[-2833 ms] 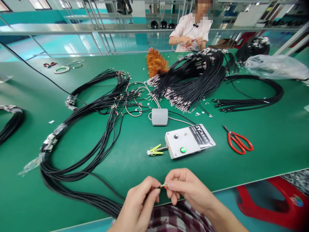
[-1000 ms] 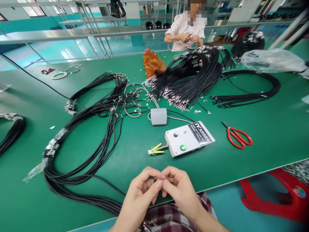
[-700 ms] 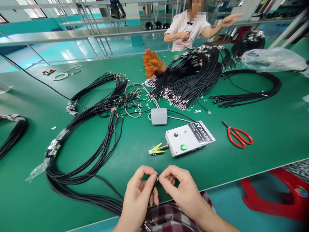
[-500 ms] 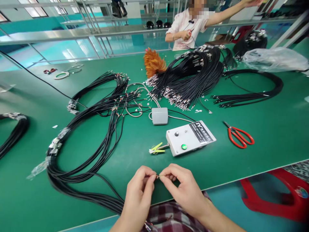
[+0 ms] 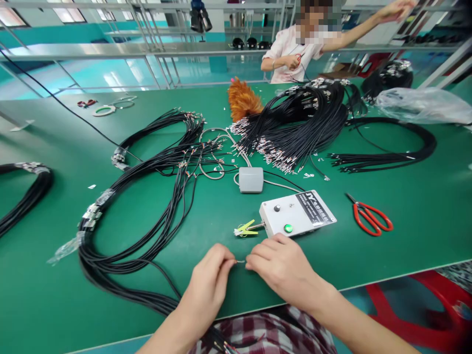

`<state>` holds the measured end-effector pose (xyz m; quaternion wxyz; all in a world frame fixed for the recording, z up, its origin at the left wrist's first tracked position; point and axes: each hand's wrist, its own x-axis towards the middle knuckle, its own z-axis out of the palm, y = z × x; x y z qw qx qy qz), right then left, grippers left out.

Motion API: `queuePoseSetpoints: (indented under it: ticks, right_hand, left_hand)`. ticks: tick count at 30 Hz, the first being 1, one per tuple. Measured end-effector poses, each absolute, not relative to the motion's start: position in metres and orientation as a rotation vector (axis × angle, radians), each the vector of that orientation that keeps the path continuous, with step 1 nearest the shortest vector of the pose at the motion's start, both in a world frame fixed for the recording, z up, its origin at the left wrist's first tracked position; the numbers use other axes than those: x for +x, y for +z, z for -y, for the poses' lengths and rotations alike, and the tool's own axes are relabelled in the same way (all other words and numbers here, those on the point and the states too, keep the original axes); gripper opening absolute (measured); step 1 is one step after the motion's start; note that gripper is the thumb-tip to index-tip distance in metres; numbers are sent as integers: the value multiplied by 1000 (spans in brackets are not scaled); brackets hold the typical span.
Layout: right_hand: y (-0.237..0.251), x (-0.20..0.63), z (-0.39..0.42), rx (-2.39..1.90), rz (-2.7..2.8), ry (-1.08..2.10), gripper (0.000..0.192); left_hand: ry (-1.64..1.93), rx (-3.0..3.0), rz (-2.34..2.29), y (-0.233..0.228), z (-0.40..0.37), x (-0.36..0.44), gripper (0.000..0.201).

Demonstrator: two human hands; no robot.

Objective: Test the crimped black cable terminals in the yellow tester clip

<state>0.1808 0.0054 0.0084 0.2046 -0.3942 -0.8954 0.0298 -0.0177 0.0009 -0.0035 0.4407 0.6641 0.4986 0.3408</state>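
My left hand point(image 5: 210, 275) is closed in a pinch on a thin wire point(image 5: 240, 261), a short pale length of which shows past the fingertips. My right hand point(image 5: 280, 260) is closed too, its fingertips pinched at the other end of that wire. Just beyond my hands lies a white box point(image 5: 282, 211) with a knob and a lit green button. A yellow-green clip point(image 5: 246, 228) sits on the metal shaft sticking out of its left side. Black cables point(image 5: 129, 290) run along the table towards my left forearm, and loose wire ends point(image 5: 224, 346) lie at my lap.
Red-handled cutters point(image 5: 372, 219) lie to the right. A grey pedal point(image 5: 250, 180) stands behind the box. Large black cable bundles point(image 5: 313, 118) and an orange duster point(image 5: 243, 101) are farther back. Across the table a person point(image 5: 287, 59) holds scissors. A red stool point(image 5: 424, 305) stands at right.
My hands have moved slightly up, the right one turning more palm-down nearer the box. A longer pale stretch of wire now shows between my fingertips. The whole view has shifted slightly.
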Motion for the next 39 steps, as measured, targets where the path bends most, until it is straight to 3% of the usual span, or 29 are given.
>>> queuePoseSetpoints:
  ticks: [4, 7, 11, 18, 24, 39]
  right_hand:
    - [19, 182, -25, -1267, 2422, -16, 9]
    - [21, 177, -34, -1318, 2440, -26, 20]
    - [18, 168, -29, -1236, 2377, 214, 25]
    - [19, 154, -14, -1263, 2158, 675, 8]
    - [16, 152, -11, -1274, 1837, 969, 10]
    - [6, 158, 1, -1423, 1610, 1035, 9]
  left_hand:
    - [858, 1287, -1288, -3, -15, -22, 19]
    - [878, 1175, -1237, -2, -20, -20, 24]
    - [887, 1097, -1183, 0, -18, -17, 28]
    - [908, 988, -1003, 6, -10, -15, 27]
    - [933, 864, -894, 10, -7, -15, 30]
    - [965, 736, -910, 15, -4, -15, 26]
